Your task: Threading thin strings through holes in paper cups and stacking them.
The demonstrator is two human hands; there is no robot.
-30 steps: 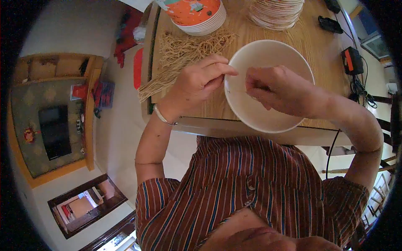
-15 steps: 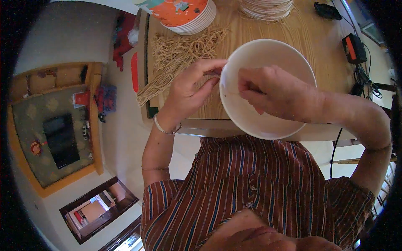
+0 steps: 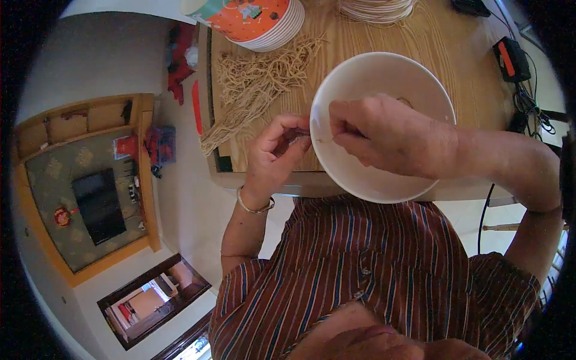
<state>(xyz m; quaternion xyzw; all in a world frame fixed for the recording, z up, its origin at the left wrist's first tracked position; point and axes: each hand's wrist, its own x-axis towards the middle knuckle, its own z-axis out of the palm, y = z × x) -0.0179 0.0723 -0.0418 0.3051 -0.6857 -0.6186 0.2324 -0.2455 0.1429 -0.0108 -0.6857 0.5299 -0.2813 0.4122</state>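
A large white paper bucket (image 3: 384, 67) stands at the table's front edge with its open mouth facing up. My right hand (image 3: 390, 135) is inside it, fingers curled in a pinch near the left wall. A short piece of thin tan cord (image 3: 324, 141) shows between that wall and my right fingers. Against the outside of the same wall, my left hand (image 3: 279, 153) has thumb and fingers bent together; what lies between their tips is hidden. A small curved brown strand (image 3: 405, 102) shows on the far inner side, beyond my right hand.
Tan cut cords (image 3: 258, 84) lie in a loose bundle on the wooden table (image 3: 462, 72), left of the bucket. Behind them is a stack of orange printed buckets (image 3: 264, 24); another pale stack (image 3: 378, 11) stands farther right. A black-and-orange box (image 3: 511, 60) with tangled cables sits at the right.
My left hand has come down and nearer me along the bucket's outside, its thumb and fingers drawing closer together. My right hand has shifted slightly left. The bucket has moved slightly left.
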